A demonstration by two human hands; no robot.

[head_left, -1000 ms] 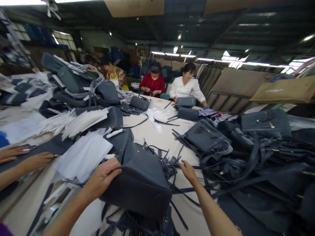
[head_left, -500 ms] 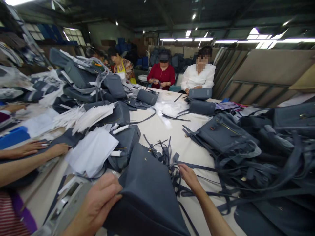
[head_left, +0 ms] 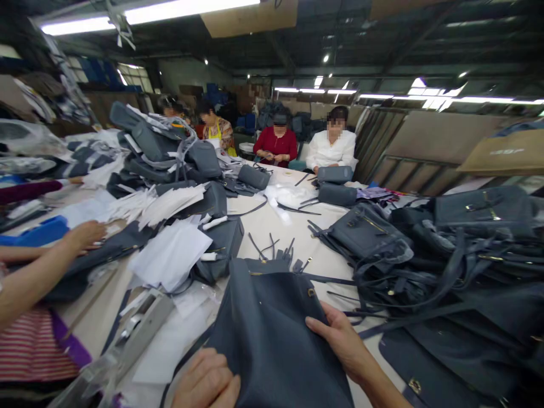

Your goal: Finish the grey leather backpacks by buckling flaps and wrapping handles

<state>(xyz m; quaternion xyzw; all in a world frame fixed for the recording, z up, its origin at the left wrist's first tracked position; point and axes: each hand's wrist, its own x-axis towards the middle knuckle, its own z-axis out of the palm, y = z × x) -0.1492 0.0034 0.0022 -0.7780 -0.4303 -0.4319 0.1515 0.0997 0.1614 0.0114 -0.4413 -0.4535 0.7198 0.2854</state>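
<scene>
A dark grey-blue leather bag [head_left: 276, 328] lies flat in front of me on the cream table [head_left: 272, 226], straps trailing from its far end. My left hand [head_left: 208, 382] curls its fingers onto the bag's near left edge at the bottom of the view. My right hand [head_left: 340, 340] clasps the bag's right edge, thumb on top. Loose grey straps [head_left: 276, 252] lie just beyond the bag.
A big heap of finished grey bags [head_left: 446, 266] fills the right side. White paper sheets [head_left: 170, 255] and more bags [head_left: 161, 153] pile up on the left. A co-worker's hand [head_left: 85, 235] rests on the table at left. Several people sit at the far end.
I pulled the bag closer and laid it flatter. My right hand came off the straps onto the bag's right edge; my left slid down to its near corner.
</scene>
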